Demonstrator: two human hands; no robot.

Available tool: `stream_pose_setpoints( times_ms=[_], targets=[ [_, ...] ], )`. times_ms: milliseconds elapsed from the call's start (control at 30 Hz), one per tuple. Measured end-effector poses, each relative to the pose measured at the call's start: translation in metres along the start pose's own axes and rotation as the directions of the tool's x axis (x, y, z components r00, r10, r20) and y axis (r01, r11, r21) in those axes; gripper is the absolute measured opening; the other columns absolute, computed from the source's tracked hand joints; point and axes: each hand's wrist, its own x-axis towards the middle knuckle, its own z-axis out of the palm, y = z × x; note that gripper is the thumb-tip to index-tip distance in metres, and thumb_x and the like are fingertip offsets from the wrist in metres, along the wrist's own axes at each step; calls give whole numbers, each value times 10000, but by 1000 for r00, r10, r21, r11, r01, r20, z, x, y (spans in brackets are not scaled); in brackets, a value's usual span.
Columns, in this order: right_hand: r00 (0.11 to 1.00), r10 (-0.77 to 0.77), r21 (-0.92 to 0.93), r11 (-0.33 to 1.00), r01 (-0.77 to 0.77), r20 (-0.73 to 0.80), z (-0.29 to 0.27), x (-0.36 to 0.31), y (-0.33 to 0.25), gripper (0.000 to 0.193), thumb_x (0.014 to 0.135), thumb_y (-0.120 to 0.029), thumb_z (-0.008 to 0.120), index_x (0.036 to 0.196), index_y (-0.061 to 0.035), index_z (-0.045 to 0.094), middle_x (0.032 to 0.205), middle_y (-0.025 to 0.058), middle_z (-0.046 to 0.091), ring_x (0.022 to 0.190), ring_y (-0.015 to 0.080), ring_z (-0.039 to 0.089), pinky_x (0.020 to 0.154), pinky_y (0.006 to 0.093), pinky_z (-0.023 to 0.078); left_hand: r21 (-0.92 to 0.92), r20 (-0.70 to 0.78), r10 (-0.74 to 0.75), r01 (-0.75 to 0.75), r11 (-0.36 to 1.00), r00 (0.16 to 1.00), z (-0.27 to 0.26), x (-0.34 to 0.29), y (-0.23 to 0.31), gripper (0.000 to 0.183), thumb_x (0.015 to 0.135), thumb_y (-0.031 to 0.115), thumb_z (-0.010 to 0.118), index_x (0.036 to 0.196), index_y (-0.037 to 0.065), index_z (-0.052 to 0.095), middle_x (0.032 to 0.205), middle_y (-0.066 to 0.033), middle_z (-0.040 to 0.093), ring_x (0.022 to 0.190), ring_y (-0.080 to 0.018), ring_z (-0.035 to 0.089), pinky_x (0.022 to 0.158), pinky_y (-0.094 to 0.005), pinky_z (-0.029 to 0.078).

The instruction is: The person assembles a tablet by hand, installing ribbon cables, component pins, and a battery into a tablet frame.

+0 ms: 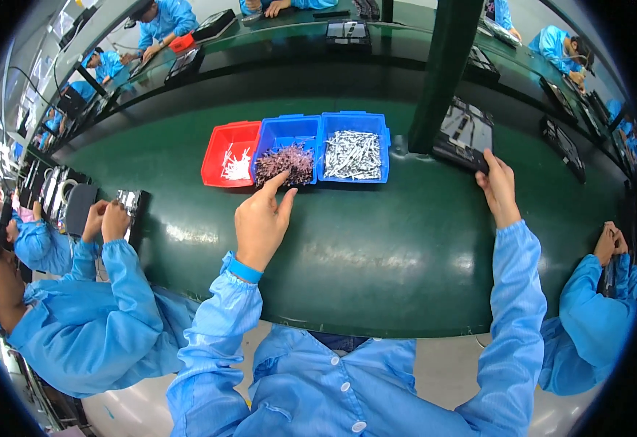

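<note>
Reaching left hand (261, 218), fingers loose, into middle blue bin (286, 149); right hand (499, 188) grasping dark tray (464, 135).

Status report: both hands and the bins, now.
Left hand open, fingers reaching into middle blue plastic bin of dark small parts. Right hand gripping dark flat panel. Green upright post beside panel.

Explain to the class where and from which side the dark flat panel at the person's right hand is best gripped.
Probably by its near edge, from the person's side. The dark flat panel lies flat on the green table, and a dark post stands close on its left. The right hand already pinches that near corner.
</note>
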Motion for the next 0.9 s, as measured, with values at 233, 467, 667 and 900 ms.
stream_pose_setpoints(
  times_ms=[233, 467, 667, 900],
  targets=[
    [975, -217, 270, 942, 198, 46, 38, 19, 19, 703, 934, -92, 656, 1430, 181, 239, 1288, 261, 538, 1192, 289, 587, 1038, 343, 481, -131, 18, -73, 75, 989, 997, 15, 20, 24, 273, 838, 166, 757, 1092, 78, 712, 533, -72, 454, 451, -180, 438, 468, -342, 386],
    [937, -259, 302, 935, 183, 236, 42, -31, 24, 329, 961, -39, 579, 1259, 101, 566, 1256, 201, 608, 1209, 269, 583, 1054, 341, 466, -149, -23, 4, -7, 989, 1000, 34, 34, 23, 163, 837, 119, 750, 991, 66, 738, 525, -52, 429, 462, -138, 421, 467, -314, 362],
    [942, -323, 198, 933, 301, 87, 52, -63, 20, 145, 914, -44, 638, 1035, 13, 693, 966, 69, 704, 853, 129, 658, 772, 245, 520, -608, 98, -381, 358, 708, 919, 20, 38, 23, 120, 866, 66, 740, 968, 4, 747, 621, 113, 393, 580, -3, 324, 494, -218, 235],
    [844, -353, 68, 931, 358, 403, 89, -139, 2, 78, 920, -46, 647, 967, 4, 684, 831, 37, 672, 741, 78, 616, 623, 220, 492, -70, -264, 494, -527, 847, 829, 13, 8, 23, 255, 768, 8, 772, 1018, 56, 760, 551, 33, 358, 468, -93, 368, 417, -285, 274]
  ],
)
